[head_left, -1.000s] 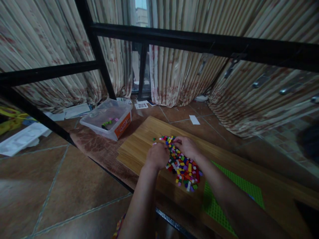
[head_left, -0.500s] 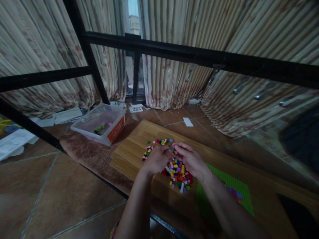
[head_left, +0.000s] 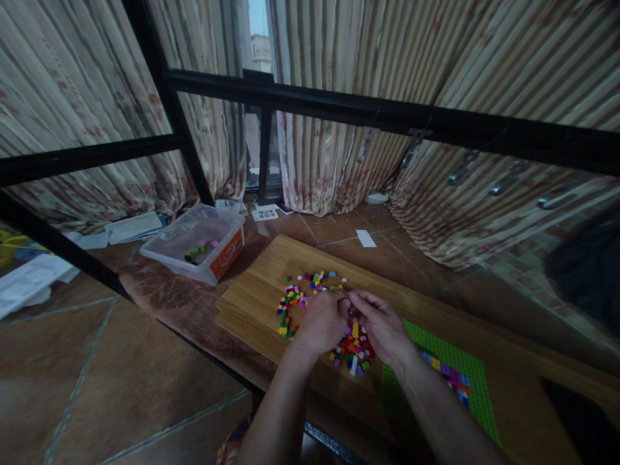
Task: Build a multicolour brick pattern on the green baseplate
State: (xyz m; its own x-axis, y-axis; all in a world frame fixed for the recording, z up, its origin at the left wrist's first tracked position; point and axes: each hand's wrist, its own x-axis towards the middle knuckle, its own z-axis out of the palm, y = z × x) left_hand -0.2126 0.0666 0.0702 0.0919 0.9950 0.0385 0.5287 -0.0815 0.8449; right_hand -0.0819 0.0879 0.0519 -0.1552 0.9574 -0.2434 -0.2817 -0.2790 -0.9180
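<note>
Over the bricks [head_left: 356, 345], left hand [head_left: 323, 320] and right hand [head_left: 382, 326] meet; each grip's state unclear

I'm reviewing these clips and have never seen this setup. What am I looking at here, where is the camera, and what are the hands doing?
There is no machine: a camera worn on a person's head looks down at their own bare hands. The left hand and right hand meet over a pile of small coloured bricks on a wooden board; whether either pinches a brick is too small to tell. More bricks lie scattered beside them. A green baseplate lies to the right, a clear plastic tub to the left.
</note>
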